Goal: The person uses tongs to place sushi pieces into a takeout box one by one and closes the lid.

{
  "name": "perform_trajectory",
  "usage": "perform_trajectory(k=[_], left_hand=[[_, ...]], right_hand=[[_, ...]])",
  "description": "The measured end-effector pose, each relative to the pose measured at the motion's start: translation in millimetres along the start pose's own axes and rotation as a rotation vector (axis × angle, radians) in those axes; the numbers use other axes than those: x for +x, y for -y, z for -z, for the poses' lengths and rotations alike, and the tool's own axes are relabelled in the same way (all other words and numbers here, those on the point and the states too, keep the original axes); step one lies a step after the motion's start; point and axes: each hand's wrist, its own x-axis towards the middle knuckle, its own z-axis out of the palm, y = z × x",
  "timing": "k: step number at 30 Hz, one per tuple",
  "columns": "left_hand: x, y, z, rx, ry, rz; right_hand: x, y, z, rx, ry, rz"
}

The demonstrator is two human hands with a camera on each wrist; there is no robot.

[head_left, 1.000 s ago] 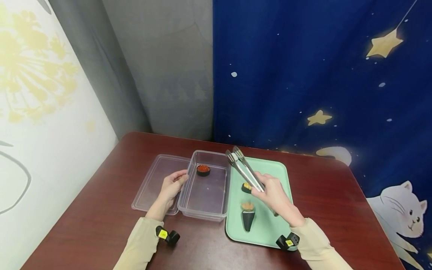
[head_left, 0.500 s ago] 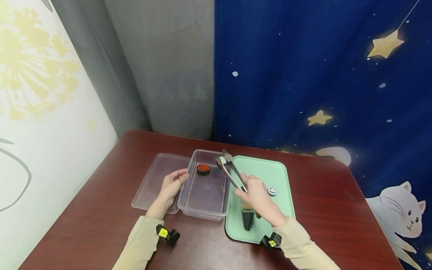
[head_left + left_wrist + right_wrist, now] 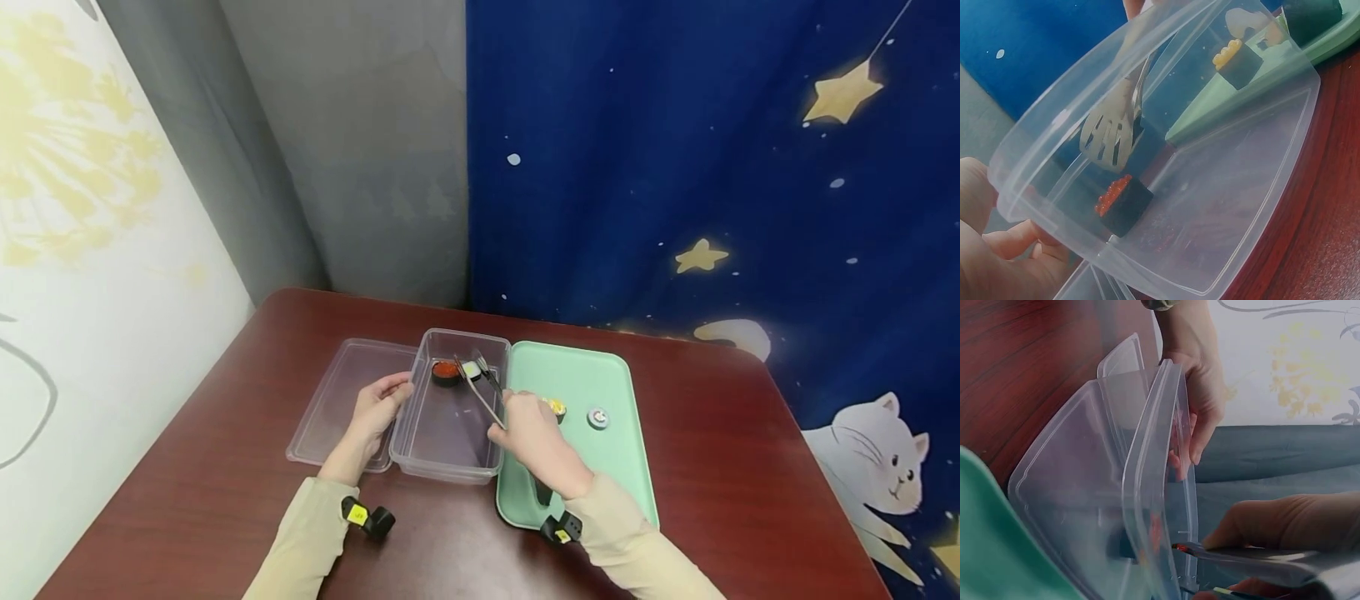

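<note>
My left hand (image 3: 378, 408) pinches the left wall of a clear plastic food container (image 3: 450, 473) near its rim. Metal tongs (image 3: 483, 403) are gripped in my right hand (image 3: 534, 433), their slotted heads reaching down inside the container. Between the heads sits a sushi roll piece (image 3: 471, 371) with a white and pale green top and dark wrap. Right beside it, on the container's floor, stands a dark-wrapped sushi piece with red roe (image 3: 1124, 206). The left wrist view shows one slotted tong head close above the roe piece and hides the held roll.
A mint-green tray (image 3: 573, 367) stands right of the container. It carries a yellow-topped sushi piece (image 3: 555, 407), a small round roll (image 3: 597, 417) and a dark cone roll (image 3: 542, 493) partly under my right wrist. A clear lid (image 3: 337, 408) lies left, against the container.
My right hand has moved left from over the tray, lowering the tongs with the sushi roll piece into the container. The left hand keeps its place on the container wall.
</note>
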Motion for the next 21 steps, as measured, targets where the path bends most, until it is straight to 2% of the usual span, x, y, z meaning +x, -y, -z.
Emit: perform_trajectory(k=[9,17,21], left_hand=[[0.3,-0.2,0.1,0.029,0.01,-0.009],[1.2,0.7,-0.5,0.014,0.017,-0.013],[-7.5,-12.3,-0.1,0.009,0.033,-0.007]], right_hand=[[3.8,21.7,-5.9,-0.072,-0.016,-0.033],[2.8,23.6,-4.3,-0.098,-0.077,-0.094],[5.5,24.7,-3.3,-0.092,-0.041,-0.108]])
